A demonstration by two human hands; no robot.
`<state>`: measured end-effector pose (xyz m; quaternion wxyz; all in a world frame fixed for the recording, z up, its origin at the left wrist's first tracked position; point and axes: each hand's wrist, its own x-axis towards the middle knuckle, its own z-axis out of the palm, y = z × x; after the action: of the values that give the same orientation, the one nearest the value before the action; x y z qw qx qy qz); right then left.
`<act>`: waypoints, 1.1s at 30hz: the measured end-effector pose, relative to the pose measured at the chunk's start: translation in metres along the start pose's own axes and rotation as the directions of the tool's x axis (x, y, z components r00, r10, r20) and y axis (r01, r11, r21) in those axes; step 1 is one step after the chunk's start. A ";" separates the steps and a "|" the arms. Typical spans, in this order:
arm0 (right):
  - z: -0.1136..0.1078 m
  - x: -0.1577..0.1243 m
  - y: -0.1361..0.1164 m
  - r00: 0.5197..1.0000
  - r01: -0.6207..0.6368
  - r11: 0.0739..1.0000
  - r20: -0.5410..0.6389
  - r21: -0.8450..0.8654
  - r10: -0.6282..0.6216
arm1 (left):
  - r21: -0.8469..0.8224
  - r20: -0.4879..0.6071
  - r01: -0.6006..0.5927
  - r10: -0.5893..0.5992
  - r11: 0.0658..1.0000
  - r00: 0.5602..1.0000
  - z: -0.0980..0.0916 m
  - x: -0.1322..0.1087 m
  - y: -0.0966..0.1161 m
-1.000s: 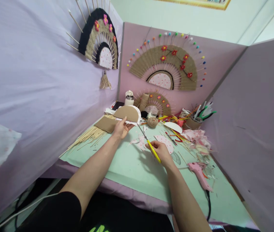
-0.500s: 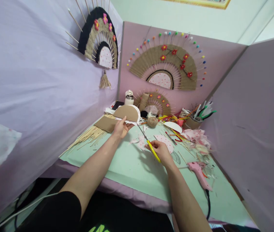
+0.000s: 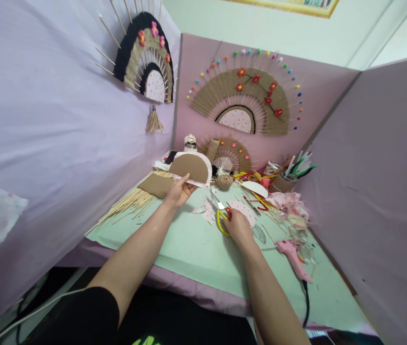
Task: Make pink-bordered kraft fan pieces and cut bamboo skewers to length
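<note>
My left hand [image 3: 181, 191] grips a brown cardboard half-circle [image 3: 190, 166] by its straight lower edge, holding it up above the table. A pale fabric border [image 3: 208, 171] shows around the cardboard's curved rim. In my right hand [image 3: 238, 221] is a pair of scissors [image 3: 221, 206] with yellow and red handles. Its blades point up and left toward the half-circle's lower right corner, a little apart from it. Under the scissors lie cut fabric scraps [image 3: 208, 212], and a spotted pink fabric piece [image 3: 243, 211] lies beside my right hand.
Thin sticks [image 3: 124, 206] and a brown cardboard piece [image 3: 156, 184] lie at left. A twine ball [image 3: 225, 180] sits behind the scissors. At right are a pink glue gun [image 3: 294, 258], a clear protractor [image 3: 259, 234], a white half-circle [image 3: 255, 188] and crumpled fabric [image 3: 289, 206].
The scissors have moved away from the half-circle's lower edge and turned, so both handles show. My left hand has tilted the half-circle, and more of its pale border shows.
</note>
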<state>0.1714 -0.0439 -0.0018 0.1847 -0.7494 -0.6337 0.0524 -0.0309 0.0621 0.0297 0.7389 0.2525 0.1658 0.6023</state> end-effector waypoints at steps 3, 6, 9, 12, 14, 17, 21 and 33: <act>0.004 0.001 0.000 0.997 0.074 0.997 0.013 -0.013 -0.073 | 0.059 0.053 0.048 -0.051 0.997 0.997 0.002 -0.004 -0.003; 0.005 0.001 0.002 0.995 0.093 0.995 -0.036 0.037 -0.092 | 0.118 0.091 0.085 -0.096 0.989 0.991 0.003 -0.008 -0.006; 0.001 0.004 0.005 0.980 0.072 0.969 -0.198 0.237 -0.025 | 0.186 0.141 0.130 -0.157 0.974 0.977 0.003 -0.011 -0.011; -0.006 0.006 0.003 0.972 0.113 0.783 -0.231 0.612 0.040 | 0.249 0.213 0.157 -0.212 0.956 0.954 0.002 -0.013 -0.019; -0.010 0.006 -0.001 0.986 0.148 0.561 -0.165 0.814 -0.021 | 0.295 0.248 0.164 -0.242 0.941 0.938 0.002 -0.016 -0.026; -0.012 0.004 -0.007 0.989 0.140 0.354 -0.115 0.925 -0.091 | 0.400 0.288 0.185 -0.315 0.898 0.905 0.002 -0.021 -0.029; -0.016 -0.001 -0.001 0.998 0.070 0.198 -0.069 0.978 -0.013 | 0.512 0.340 0.376 -0.584 0.772 0.737 -0.001 -0.028 -0.012; -0.029 -0.007 -0.003 0.972 0.077 0.634 0.084 0.769 -0.219 | 0.754 0.162 0.471 -0.825 0.458 0.542 0.003 -0.033 -0.016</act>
<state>0.1760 -0.0560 0.0250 0.4313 -0.5404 -0.6256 0.3614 -0.0236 0.0274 0.0209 0.7994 0.5453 0.2417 0.0719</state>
